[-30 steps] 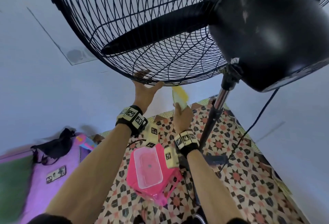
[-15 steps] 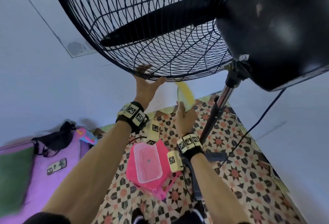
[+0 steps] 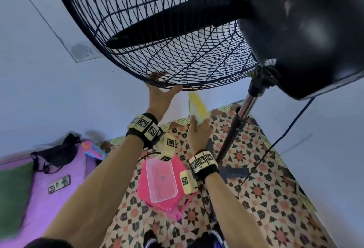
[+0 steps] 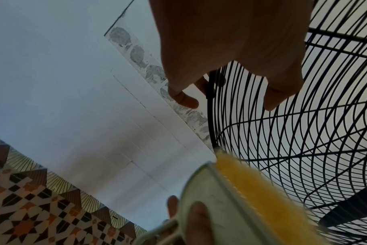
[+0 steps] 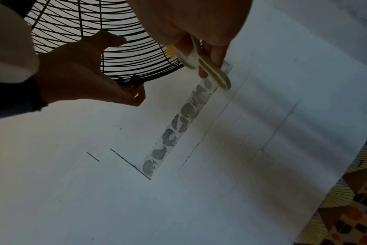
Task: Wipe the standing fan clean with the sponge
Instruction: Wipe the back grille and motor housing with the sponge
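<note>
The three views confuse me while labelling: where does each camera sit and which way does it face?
Head: on the head, looking down past the fan at the floor; both forearms, left hand, right hand show.
Left wrist: looks along the left hand at the grille; right fingertips show.
Right wrist: looks along the right hand toward the wall; the left hand shows.
All share the grille and the sponge.

Black fan (image 3: pixel 157 31); yellow sponge (image 3: pixel 198 107); pink basin (image 3: pixel 143 186) (floor (image 3: pixel 266 198) star-patterned).
</note>
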Action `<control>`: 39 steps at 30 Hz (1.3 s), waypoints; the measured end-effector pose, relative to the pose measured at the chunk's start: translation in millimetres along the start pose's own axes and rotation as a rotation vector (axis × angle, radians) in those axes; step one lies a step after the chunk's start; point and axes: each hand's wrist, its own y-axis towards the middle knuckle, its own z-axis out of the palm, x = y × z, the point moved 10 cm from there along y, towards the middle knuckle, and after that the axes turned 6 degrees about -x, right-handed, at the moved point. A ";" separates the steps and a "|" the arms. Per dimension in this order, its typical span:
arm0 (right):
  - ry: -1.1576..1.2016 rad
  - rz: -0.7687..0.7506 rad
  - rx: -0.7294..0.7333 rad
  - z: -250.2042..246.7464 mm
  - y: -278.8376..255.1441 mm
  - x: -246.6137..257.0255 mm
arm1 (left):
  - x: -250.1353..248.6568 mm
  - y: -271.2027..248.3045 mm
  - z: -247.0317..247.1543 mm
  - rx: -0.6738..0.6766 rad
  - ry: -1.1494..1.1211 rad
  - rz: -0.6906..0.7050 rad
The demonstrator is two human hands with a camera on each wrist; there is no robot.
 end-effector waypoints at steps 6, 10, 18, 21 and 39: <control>-0.138 0.043 0.067 26.4 47.6 -1.7 | -2.3 -3.4 -0.5 0.008 -0.008 0.014; 0.007 -0.045 -0.077 -1.5 12.1 10.2 | -7.3 1.7 1.3 0.029 -0.014 0.045; 0.102 0.406 -0.057 11.4 76.8 -56.0 | 11.2 -6.3 25.0 0.060 -0.124 -0.005; 0.258 0.568 -0.149 4.7 109.9 -61.4 | 9.0 -7.0 39.5 0.063 -0.187 -0.033; 0.377 0.608 -0.111 7.7 102.9 -59.6 | 21.2 -1.2 48.9 0.072 -0.188 -0.097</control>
